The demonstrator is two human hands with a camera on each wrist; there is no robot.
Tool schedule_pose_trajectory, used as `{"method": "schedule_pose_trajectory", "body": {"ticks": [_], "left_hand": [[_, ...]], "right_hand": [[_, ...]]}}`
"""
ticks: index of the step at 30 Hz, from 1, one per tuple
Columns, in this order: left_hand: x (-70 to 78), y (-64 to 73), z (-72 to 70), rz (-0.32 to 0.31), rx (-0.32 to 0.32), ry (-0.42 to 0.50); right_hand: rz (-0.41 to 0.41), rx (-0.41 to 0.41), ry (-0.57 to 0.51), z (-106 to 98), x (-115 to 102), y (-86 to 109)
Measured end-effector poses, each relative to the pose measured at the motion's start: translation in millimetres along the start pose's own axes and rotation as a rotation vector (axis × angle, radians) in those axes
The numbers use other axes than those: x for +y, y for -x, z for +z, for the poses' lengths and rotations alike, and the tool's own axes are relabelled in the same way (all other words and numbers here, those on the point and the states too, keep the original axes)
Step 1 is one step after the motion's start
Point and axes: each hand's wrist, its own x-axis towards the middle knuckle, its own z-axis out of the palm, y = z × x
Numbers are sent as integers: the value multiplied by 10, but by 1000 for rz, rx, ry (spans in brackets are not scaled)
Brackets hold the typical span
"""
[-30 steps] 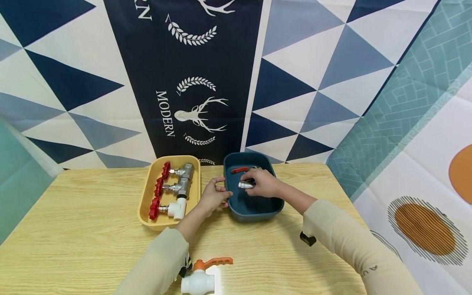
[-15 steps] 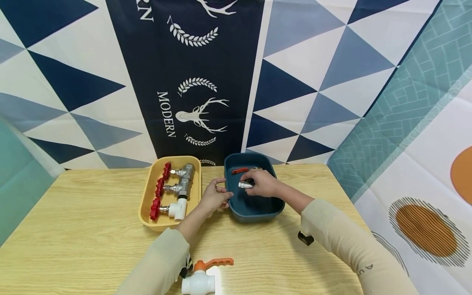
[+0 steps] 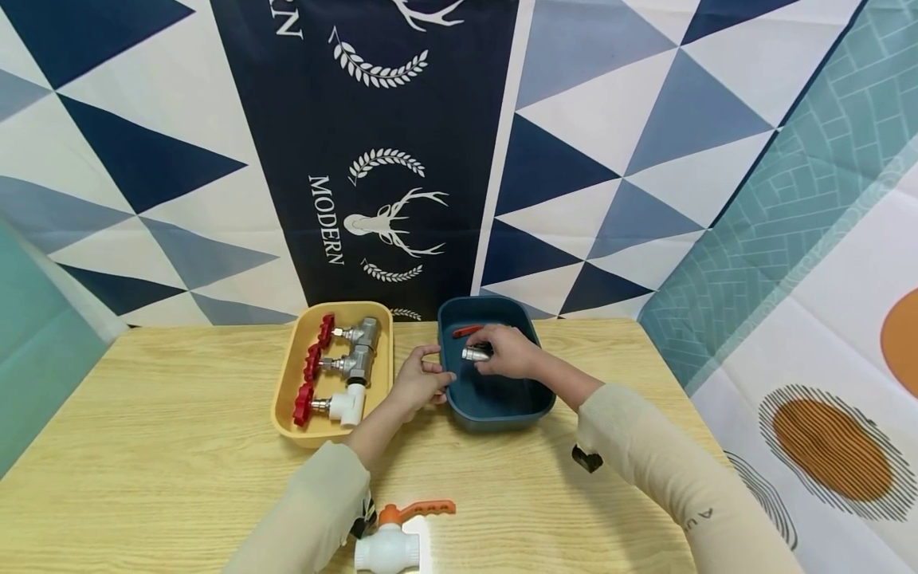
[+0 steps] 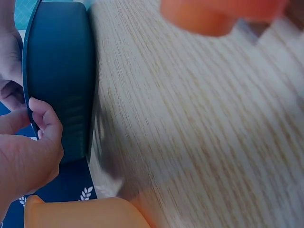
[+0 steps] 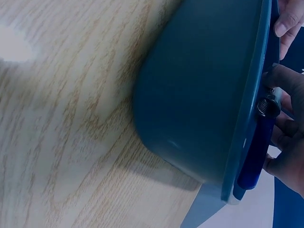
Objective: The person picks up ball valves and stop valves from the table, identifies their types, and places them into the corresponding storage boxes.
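Note:
My right hand (image 3: pixel 509 353) is over the dark blue bin (image 3: pixel 495 418), its fingers pinching a small metal ball valve (image 3: pixel 472 354). In the right wrist view the valve's threaded open end (image 5: pixel 269 108) and its blue lever handle (image 5: pixel 255 156) show close by the bin's rim. Much of the valve's body is hidden by the fingers. Inside the bin, beyond this hand, lies a red lever handle (image 3: pixel 466 331); what it belongs to is mostly covered. My left hand (image 3: pixel 418 381) grips the bin's left rim, with fingers curled at the wall in the left wrist view.
Left of the blue bin stands a yellow bin (image 3: pixel 283 406) holding several valves with red round handwheels. A white plastic ball valve (image 3: pixel 387 552) with an orange lever lies at the table's near side. A patterned cloth backdrop (image 3: pixel 387 119) rises behind the wooden table (image 3: pixel 179 446).
The right hand has shifted slightly up and left with the metal ball valve, which is tilted a little differently. The left hand keeps its grip on the bin's rim.

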Motion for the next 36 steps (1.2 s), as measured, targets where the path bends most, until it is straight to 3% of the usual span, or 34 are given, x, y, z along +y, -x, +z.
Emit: {"method": "schedule_pose_trajectory", "body": {"ticks": [24,36], "left_hand": [[-2,-23,2,-1,0,4],[-1,4,4,19,-14,22]], "right_hand": [[16,8,-3,70,61,-127],[97,-37,-28,118,96,-211]]}}
